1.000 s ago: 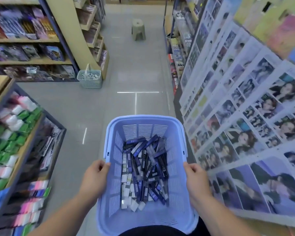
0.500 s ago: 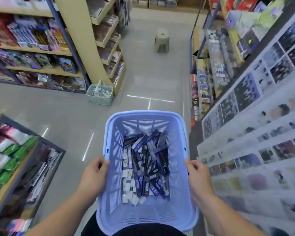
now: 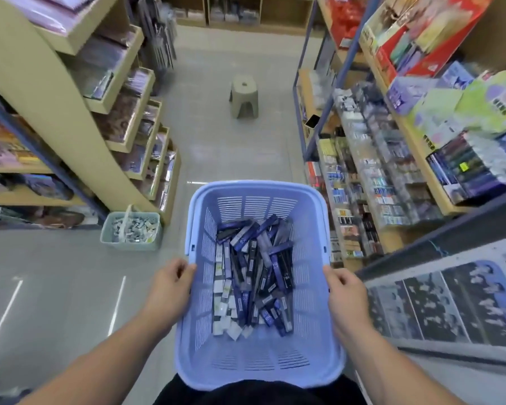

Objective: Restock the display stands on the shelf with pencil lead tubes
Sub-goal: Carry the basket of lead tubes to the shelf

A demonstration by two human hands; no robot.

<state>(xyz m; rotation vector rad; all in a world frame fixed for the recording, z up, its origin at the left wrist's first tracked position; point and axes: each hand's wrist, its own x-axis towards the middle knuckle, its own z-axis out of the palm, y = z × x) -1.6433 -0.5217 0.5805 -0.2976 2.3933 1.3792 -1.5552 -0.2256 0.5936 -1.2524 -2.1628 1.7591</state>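
- Left grip [image 3: 170,283] and right grip [image 3: 345,293] still clasp the blue basket [image 3: 254,361] by its side rims, fingers curled over; hold unchanged across 1 second.
- Pencil lead tubes [image 3: 254,276] lie heaped inside the basket, none lifted.
- I note the photo-card rack [image 3: 450,302] has slid back to lower right. A stocked shelf [image 3: 420,159] now stands just beside the basket.
- My read: carrying leg nearly over, restocking not begun.

L hand [image 3: 170,285], R hand [image 3: 345,290] on basket [image 3: 310,311] w/ lead tubes [image 3: 254,276]
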